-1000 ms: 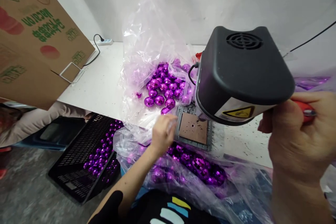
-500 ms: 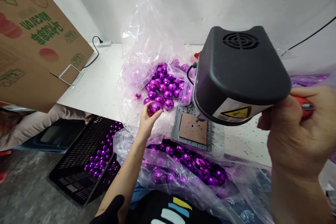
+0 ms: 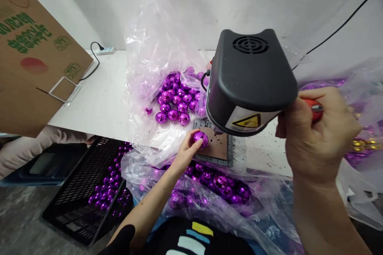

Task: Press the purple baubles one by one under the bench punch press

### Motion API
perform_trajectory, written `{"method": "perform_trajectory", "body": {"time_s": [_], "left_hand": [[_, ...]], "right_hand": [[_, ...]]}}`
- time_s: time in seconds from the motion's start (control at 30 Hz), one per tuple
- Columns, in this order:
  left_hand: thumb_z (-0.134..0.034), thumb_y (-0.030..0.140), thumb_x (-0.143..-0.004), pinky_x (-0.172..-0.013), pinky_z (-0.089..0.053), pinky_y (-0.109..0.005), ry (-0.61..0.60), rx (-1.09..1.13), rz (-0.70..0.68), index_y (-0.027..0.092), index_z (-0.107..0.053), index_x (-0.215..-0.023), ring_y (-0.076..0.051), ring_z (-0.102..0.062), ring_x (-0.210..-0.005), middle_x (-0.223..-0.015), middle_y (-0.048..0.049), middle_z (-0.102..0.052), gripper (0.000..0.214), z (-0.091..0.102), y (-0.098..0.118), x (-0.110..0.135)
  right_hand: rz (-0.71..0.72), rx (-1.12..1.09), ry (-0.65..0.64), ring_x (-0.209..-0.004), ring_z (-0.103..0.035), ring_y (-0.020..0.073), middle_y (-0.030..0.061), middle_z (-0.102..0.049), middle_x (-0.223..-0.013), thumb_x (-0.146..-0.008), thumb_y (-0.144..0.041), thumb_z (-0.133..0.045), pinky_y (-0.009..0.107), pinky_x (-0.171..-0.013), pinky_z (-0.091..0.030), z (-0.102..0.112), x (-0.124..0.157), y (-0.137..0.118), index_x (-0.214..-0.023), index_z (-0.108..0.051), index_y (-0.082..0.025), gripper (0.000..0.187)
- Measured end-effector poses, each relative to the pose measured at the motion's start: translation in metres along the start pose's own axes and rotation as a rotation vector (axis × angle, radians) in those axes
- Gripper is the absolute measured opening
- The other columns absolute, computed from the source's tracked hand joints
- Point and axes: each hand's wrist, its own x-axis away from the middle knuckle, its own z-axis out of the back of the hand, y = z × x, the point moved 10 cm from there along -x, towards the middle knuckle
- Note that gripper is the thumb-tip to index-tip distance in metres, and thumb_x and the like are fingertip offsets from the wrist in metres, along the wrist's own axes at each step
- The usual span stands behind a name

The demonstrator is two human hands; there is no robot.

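Note:
Between its fingertips my left hand (image 3: 188, 148) holds a shiny purple mirrored ball (image 3: 201, 138), just above the left part of a brown square plate (image 3: 217, 145) with a small central hole. The plate lies in a grey frame on the table. My right hand (image 3: 318, 137) is closed around a red handle (image 3: 314, 109) at the side of a black machine (image 3: 254, 75), which has a round vent and a yellow warning label. The machine's underside, over the plate, is mostly hidden. Several more purple balls (image 3: 176, 97) lie on clear plastic behind my left hand.
A clear bag of purple balls (image 3: 220, 183) rests in front of me. A black crate (image 3: 86, 187) with small purple balls stands at lower left, beside a seated person's leg (image 3: 26, 153). A cardboard box (image 3: 32, 59) stands at left; gold balls (image 3: 366, 144) lie at right.
My left hand has moved right with one purple ball, from the pile to the brown plate. My right hand stays on the red handle. The view has shifted slightly right.

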Motion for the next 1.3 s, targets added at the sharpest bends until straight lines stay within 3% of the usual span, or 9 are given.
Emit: {"method": "perform_trajectory", "body": {"time_s": [0.07,0.13,0.37,0.5,0.67,0.8,0.97,1.13,1.3], "left_hand": [[-0.065,0.047,-0.09,-0.11,-0.044,-0.041,0.04,-0.196,-0.135,0.022,-0.053,-0.133,-0.025,-0.057,-0.125,-0.132,-0.0081,-0.061,0.052,-0.003,0.006,-0.004],[-0.064,0.044,-0.091,-0.114,-0.04,-0.043,0.043,-0.328,-0.228,0.022,-0.052,-0.135,-0.025,-0.055,-0.129,-0.136,-0.0089,-0.059,0.051,-0.01,0.01,-0.006],[-0.064,0.036,-0.092,-0.109,-0.042,-0.047,0.052,-0.559,-0.418,0.02,-0.054,-0.13,-0.027,-0.055,-0.126,-0.131,-0.0115,-0.061,0.042,-0.03,0.02,-0.004],[-0.07,0.028,-0.086,-0.106,-0.043,-0.048,0.064,-0.616,-0.508,0.019,-0.053,-0.127,-0.028,-0.057,-0.121,-0.126,-0.0116,-0.063,0.045,-0.041,0.026,-0.001],[-0.076,0.028,-0.079,-0.107,-0.04,-0.051,0.089,-0.697,-0.452,0.018,-0.057,-0.118,-0.03,-0.057,-0.116,-0.117,-0.0105,-0.065,0.044,-0.046,0.024,-0.009],[-0.073,0.033,-0.083,-0.115,-0.032,-0.055,0.016,-0.729,-0.401,0.02,-0.059,-0.117,-0.029,-0.057,-0.117,-0.115,-0.0089,-0.066,0.039,-0.049,0.022,-0.014],[-0.068,0.034,-0.088,-0.121,-0.022,-0.059,-0.046,-0.723,-0.364,0.022,-0.056,-0.125,-0.03,-0.051,-0.129,-0.127,-0.011,-0.062,0.041,-0.05,0.019,-0.014],[-0.065,0.034,-0.09,-0.12,-0.027,-0.059,-0.096,-0.712,-0.339,0.023,-0.058,-0.128,-0.032,-0.048,-0.133,-0.132,-0.0122,-0.061,0.04,-0.054,0.013,-0.014],[-0.063,0.035,-0.09,-0.122,-0.024,-0.059,-0.093,-0.681,-0.344,0.023,-0.057,-0.127,-0.031,-0.049,-0.133,-0.13,-0.012,-0.061,0.04,-0.054,0.012,-0.013]], "right_hand": [[0.006,-0.008,-0.002,-0.059,-0.048,0.0065,-0.002,-0.056,-0.072,-0.09,-0.055,-0.057,0.02,-0.052,-0.036,-0.001,0.0,-0.001,-0.088,-0.061,-0.018,0.038],[0.003,-0.025,-0.005,-0.058,-0.046,0.0058,-0.0026,-0.054,-0.071,-0.091,-0.055,-0.057,0.02,-0.052,-0.036,-0.001,0.0,-0.001,-0.087,-0.06,-0.018,0.038],[-0.01,-0.041,-0.017,-0.055,-0.042,0.0045,-0.0041,-0.052,-0.067,-0.091,-0.056,-0.056,0.021,-0.053,-0.034,-0.002,0.0,-0.002,-0.086,-0.06,-0.018,0.038],[0.008,-0.035,-0.014,-0.055,-0.043,0.0044,-0.0041,-0.052,-0.068,-0.092,-0.055,-0.056,0.021,-0.054,-0.035,-0.002,0.001,-0.003,-0.087,-0.06,-0.018,0.038],[0.003,-0.015,-0.007,-0.055,-0.044,0.0046,-0.0036,-0.054,-0.069,-0.092,-0.056,-0.055,0.021,-0.053,-0.035,0.0,0.002,-0.003,-0.088,-0.06,-0.018,0.038],[0.01,-0.021,-0.011,-0.054,-0.046,0.005,-0.0032,-0.056,-0.071,-0.092,-0.055,-0.055,0.022,-0.053,-0.036,-0.001,0.002,-0.003,-0.088,-0.06,-0.019,0.037],[0.033,-0.004,0.019,-0.053,-0.048,0.0056,-0.0036,-0.055,-0.07,-0.092,-0.05,-0.057,0.024,-0.054,-0.037,0.002,0.006,-0.003,-0.088,-0.062,-0.02,0.03],[0.097,-0.008,0.139,-0.052,-0.053,0.0087,-0.0036,-0.055,-0.062,-0.086,-0.045,-0.065,0.025,-0.05,-0.039,0.014,0.038,-0.004,-0.086,-0.066,-0.02,0.025],[0.139,-0.068,-0.013,-0.051,-0.051,0.0079,-0.003,-0.055,-0.061,-0.085,-0.03,-0.063,0.023,-0.046,-0.039,0.001,0.075,0.004,-0.078,-0.061,-0.018,0.014]]}}
